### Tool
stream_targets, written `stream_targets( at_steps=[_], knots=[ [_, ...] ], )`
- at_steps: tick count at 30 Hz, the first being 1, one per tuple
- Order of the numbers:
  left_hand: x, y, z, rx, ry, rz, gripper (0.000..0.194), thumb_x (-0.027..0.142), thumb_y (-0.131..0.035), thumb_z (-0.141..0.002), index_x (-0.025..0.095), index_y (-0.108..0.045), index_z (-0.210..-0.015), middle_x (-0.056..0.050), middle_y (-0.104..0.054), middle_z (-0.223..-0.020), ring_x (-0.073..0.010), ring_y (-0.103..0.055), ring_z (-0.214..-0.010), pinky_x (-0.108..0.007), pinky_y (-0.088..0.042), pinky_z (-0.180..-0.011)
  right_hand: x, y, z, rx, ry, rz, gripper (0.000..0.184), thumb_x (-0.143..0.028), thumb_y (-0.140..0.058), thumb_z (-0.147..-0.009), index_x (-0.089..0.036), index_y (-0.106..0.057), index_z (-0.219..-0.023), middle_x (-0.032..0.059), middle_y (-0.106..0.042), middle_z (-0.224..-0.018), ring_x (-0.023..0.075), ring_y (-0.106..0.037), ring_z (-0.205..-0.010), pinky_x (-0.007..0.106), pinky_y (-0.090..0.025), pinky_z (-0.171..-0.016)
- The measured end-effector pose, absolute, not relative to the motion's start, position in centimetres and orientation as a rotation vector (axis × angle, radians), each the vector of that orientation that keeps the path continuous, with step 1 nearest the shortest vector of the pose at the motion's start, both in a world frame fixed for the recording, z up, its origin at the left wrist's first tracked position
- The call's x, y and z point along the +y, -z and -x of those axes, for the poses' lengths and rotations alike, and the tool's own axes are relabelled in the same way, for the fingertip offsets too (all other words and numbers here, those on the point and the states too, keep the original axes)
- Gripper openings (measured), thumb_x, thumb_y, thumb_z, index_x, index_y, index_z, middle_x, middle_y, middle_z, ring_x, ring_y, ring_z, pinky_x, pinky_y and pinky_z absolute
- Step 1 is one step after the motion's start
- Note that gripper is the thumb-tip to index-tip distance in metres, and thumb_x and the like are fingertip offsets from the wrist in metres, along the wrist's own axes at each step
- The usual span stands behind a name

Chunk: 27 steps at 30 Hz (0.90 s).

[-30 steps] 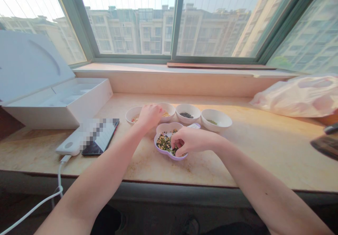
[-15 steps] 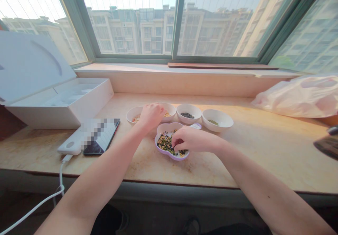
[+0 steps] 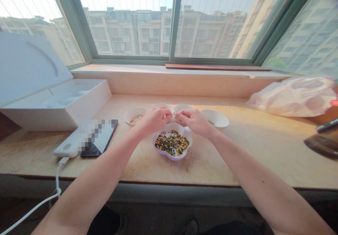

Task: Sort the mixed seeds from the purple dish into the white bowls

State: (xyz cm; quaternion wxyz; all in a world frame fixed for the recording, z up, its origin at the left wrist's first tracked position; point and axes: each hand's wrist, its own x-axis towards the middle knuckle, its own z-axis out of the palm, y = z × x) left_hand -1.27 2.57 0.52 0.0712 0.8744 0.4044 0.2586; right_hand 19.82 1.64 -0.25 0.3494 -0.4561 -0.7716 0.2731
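A white, lobed bowl with a purple rim (image 3: 173,156) stands in front of me, holding mixed green, black and yellow beans (image 3: 171,141). My left hand (image 3: 157,119) hovers over the second white bowl (image 3: 161,106), its fingers bent together; whatever they may hold is hidden. Over the third white bowl (image 3: 183,106) is my right hand (image 3: 192,120), thumb and fingers pinched, with nothing I can make out between them. Both hands largely cover the contents of these bowls. At the row's left end, a white bowl (image 3: 128,116) contains pale and reddish pieces; the rightmost bowl (image 3: 222,120) has small green beans.
On the left are an open white box (image 3: 87,101), a white power bank (image 3: 67,145) with a cable (image 3: 58,178), and a dark phone (image 3: 101,143). A plastic bag (image 3: 293,96) and a dark glossy object (image 3: 320,145) lie right. The window ledge (image 3: 132,69) runs behind.
My right hand has lifted out of the lobed bowl and moved back to the third white bowl. My left hand stays near the second bowl, a little lower and to the right. The view shifts slightly.
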Motion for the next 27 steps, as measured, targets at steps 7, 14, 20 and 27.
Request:
stream_targets(
  at_steps=[7,14,20,27],
  knots=[
    [-0.9,-0.9,0.7,0.920,-0.204,-2.753,0.023,0.041,-0.071,-0.090,0.023,-0.071,-0.104,-0.005,-0.071,-0.123,-0.0229,-0.069,-0.104,-0.031,-0.052,-0.089,3.2,0.6,-21.4,-1.936,-0.267,1.422,0.021,-0.032,-0.062,-0.093,-0.020,-0.079,-0.091,0.0077,-0.080,-0.093,0.0214,-0.068,-0.081,0.033,-0.050,-0.078],
    [-1.2,-0.3,0.5,0.927,0.031,-2.715,0.046,0.049,-0.076,-0.082,0.025,-0.063,-0.118,-0.009,-0.059,-0.144,-0.0318,-0.056,-0.132,-0.041,-0.047,-0.108,3.8,1.1,-21.8,-2.038,-0.154,1.545,0.023,-0.019,-0.061,-0.092,-0.019,-0.082,-0.101,0.0089,-0.082,-0.100,0.0251,-0.072,-0.091,0.038,-0.052,-0.090],
    [-0.2,0.1,0.9,0.825,-0.011,-2.721,0.045,0.041,-0.078,-0.080,0.022,-0.066,-0.118,-0.010,-0.059,-0.145,-0.0312,-0.059,-0.128,-0.041,-0.047,-0.109,3.8,1.1,-22.0,-2.116,-0.120,1.458,0.025,-0.018,-0.059,-0.094,-0.022,-0.082,-0.103,0.0072,-0.079,-0.116,0.0258,-0.071,-0.108,0.039,-0.049,-0.099],
    [1.3,-0.5,1.2,0.724,0.079,-2.674,0.056,0.035,-0.081,-0.080,0.019,-0.066,-0.131,-0.007,-0.056,-0.150,-0.0285,-0.056,-0.135,-0.036,-0.043,-0.116,3.9,1.3,-22.0,-2.115,-0.077,1.453,0.020,-0.018,-0.063,-0.093,-0.022,-0.081,-0.098,0.0059,-0.078,-0.109,0.0232,-0.070,-0.094,0.037,-0.050,-0.089]
  ],
)
